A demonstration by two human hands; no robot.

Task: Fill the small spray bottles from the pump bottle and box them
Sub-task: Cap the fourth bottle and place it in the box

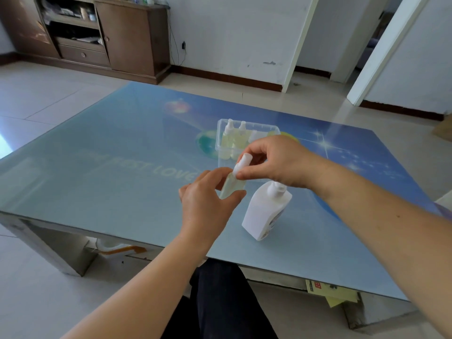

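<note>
The left hand (208,194) grips a filled spray bottle (231,185) while the right hand (274,160) pinches its spray cap (242,162), probably screwing it on; next, into the clear box (244,123) behind.

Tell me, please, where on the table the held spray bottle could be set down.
Bare glass lies left of the left hand and clear box, out to the table edge. It is crowded around the pump bottle, under the right hand.
</note>
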